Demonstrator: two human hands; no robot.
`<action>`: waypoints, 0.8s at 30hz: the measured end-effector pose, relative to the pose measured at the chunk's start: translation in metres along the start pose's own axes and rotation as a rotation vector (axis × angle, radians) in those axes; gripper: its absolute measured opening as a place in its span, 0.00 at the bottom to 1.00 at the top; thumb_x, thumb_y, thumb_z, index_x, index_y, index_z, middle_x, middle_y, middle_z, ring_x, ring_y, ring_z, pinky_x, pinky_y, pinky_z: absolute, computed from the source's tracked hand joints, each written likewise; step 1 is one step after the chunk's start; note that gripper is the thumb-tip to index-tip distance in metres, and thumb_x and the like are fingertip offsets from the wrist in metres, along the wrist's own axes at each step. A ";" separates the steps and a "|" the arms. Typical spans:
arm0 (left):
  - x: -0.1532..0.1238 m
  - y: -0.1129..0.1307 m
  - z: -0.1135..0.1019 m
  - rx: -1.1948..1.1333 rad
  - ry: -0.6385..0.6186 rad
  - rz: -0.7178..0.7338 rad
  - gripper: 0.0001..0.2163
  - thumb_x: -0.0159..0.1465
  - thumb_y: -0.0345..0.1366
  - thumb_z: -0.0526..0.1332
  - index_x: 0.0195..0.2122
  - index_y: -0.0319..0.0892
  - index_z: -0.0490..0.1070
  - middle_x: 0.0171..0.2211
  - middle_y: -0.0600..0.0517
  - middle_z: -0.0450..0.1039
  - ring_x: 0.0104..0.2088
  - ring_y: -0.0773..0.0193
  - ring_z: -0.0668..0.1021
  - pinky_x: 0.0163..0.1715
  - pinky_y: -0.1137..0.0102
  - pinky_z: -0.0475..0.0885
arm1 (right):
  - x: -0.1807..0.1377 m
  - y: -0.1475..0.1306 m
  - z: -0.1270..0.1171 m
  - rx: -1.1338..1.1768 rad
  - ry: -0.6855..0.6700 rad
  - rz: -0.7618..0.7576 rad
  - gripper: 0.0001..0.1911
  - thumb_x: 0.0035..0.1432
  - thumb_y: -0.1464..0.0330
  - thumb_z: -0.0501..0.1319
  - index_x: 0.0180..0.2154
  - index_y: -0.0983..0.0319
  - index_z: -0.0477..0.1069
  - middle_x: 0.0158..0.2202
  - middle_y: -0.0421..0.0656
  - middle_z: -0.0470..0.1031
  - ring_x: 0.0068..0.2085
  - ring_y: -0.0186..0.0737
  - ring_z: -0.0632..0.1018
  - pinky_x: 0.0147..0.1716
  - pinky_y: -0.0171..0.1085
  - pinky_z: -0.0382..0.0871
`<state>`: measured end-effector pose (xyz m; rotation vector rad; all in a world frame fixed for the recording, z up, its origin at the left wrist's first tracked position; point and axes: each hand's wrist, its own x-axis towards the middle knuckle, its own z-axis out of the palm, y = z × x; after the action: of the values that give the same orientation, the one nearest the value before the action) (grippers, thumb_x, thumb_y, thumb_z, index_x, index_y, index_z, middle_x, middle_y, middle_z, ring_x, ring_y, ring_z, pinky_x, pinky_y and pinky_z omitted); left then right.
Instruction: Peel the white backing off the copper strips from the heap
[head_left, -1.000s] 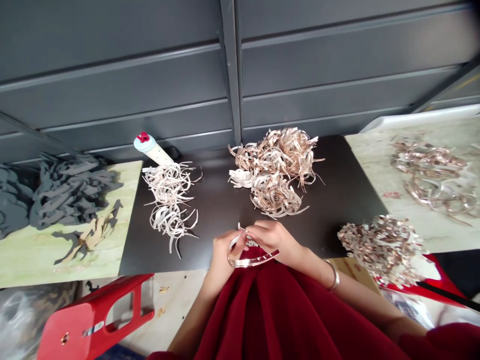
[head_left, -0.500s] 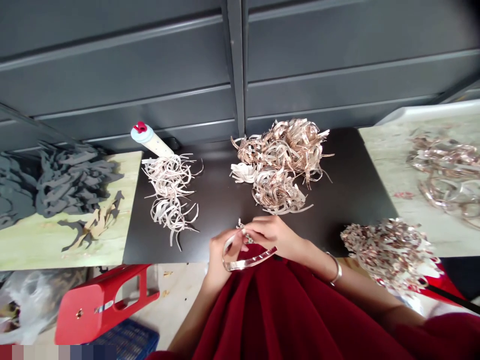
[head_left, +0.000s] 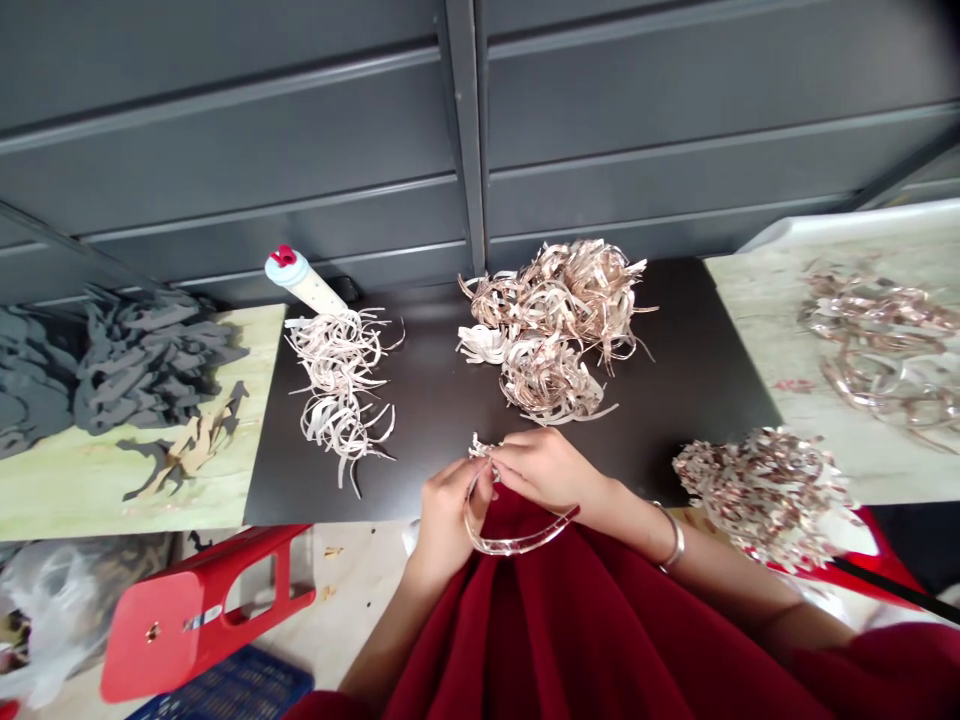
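Left of the hands, pale shredded strips (head_left: 337, 395) on the dark counter (head_left: 435, 420). Between them, a glossy coppery strip (head_left: 517, 547) pinched at its frayed end by the closed left hand (head_left: 446, 520) and right hand (head_left: 544, 470), its loop hanging just below. Best with a close, even pinch, against twisting. Ahead, coppery curls (head_left: 551, 335); to the right, a speckled heap (head_left: 765, 495).

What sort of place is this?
Probably a small craft workshop: heaps of cut coppery foil strips lie on a dark table beside a squeeze bottle, while the left hand and right hand work a curved strip.
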<state>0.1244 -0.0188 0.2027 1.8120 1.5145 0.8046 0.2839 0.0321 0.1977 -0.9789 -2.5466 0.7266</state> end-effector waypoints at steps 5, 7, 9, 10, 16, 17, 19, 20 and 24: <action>-0.004 0.000 0.001 -0.067 -0.009 -0.051 0.14 0.66 0.37 0.52 0.31 0.41 0.76 0.21 0.53 0.74 0.23 0.66 0.74 0.28 0.74 0.65 | -0.004 0.002 0.000 0.067 0.060 0.028 0.15 0.61 0.74 0.53 0.24 0.64 0.70 0.21 0.40 0.67 0.22 0.31 0.66 0.25 0.32 0.54; -0.005 0.000 0.002 -0.094 -0.002 -0.091 0.14 0.66 0.38 0.52 0.30 0.41 0.76 0.20 0.53 0.74 0.24 0.66 0.74 0.28 0.73 0.66 | -0.006 0.002 -0.005 0.152 0.060 0.005 0.16 0.63 0.73 0.52 0.25 0.64 0.71 0.22 0.39 0.68 0.23 0.31 0.67 0.25 0.31 0.55; -0.007 0.001 0.002 -0.108 0.006 -0.101 0.14 0.66 0.38 0.53 0.30 0.41 0.76 0.20 0.53 0.74 0.24 0.66 0.75 0.28 0.73 0.66 | -0.007 0.002 -0.010 0.211 0.049 -0.010 0.17 0.65 0.71 0.51 0.26 0.63 0.72 0.22 0.39 0.67 0.24 0.31 0.67 0.25 0.31 0.55; -0.007 0.002 0.001 -0.107 0.006 -0.094 0.14 0.66 0.38 0.53 0.30 0.41 0.76 0.20 0.53 0.74 0.24 0.66 0.75 0.28 0.73 0.66 | -0.008 0.001 -0.012 0.217 0.047 -0.007 0.17 0.65 0.70 0.51 0.26 0.63 0.72 0.22 0.39 0.68 0.24 0.31 0.67 0.25 0.31 0.55; -0.011 0.008 0.000 -0.053 0.040 -0.002 0.14 0.66 0.36 0.52 0.30 0.41 0.76 0.24 0.51 0.74 0.24 0.66 0.74 0.27 0.74 0.66 | -0.010 -0.007 -0.007 0.057 0.032 -0.008 0.14 0.63 0.72 0.52 0.27 0.64 0.70 0.22 0.40 0.68 0.23 0.32 0.67 0.25 0.32 0.55; -0.012 0.008 -0.001 -0.042 0.042 0.010 0.14 0.66 0.35 0.52 0.29 0.41 0.75 0.24 0.51 0.74 0.23 0.67 0.73 0.27 0.74 0.66 | -0.010 -0.008 -0.005 0.026 0.033 -0.011 0.14 0.62 0.73 0.52 0.26 0.64 0.70 0.22 0.39 0.67 0.22 0.31 0.66 0.25 0.32 0.54; -0.013 0.008 -0.001 -0.039 0.035 0.025 0.14 0.66 0.35 0.52 0.29 0.41 0.75 0.23 0.51 0.74 0.23 0.67 0.73 0.26 0.74 0.65 | -0.009 -0.011 -0.002 -0.022 0.053 -0.014 0.14 0.60 0.75 0.53 0.23 0.64 0.69 0.20 0.39 0.66 0.21 0.31 0.64 0.24 0.33 0.53; -0.014 0.008 -0.001 -0.047 0.028 0.025 0.14 0.66 0.35 0.52 0.29 0.41 0.75 0.23 0.51 0.74 0.23 0.67 0.73 0.26 0.74 0.65 | -0.009 -0.011 -0.001 -0.038 0.070 -0.010 0.14 0.59 0.75 0.53 0.22 0.64 0.68 0.20 0.38 0.65 0.21 0.30 0.63 0.24 0.33 0.52; -0.015 0.009 -0.001 -0.120 0.022 -0.074 0.15 0.66 0.38 0.52 0.26 0.41 0.74 0.20 0.53 0.74 0.23 0.67 0.74 0.27 0.73 0.65 | -0.008 -0.011 0.000 0.021 0.137 0.028 0.14 0.57 0.76 0.53 0.21 0.64 0.69 0.19 0.39 0.66 0.21 0.30 0.63 0.23 0.33 0.52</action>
<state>0.1269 -0.0352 0.2092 1.6550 1.5053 0.8634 0.2843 0.0196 0.2033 -1.0233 -2.4078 0.6686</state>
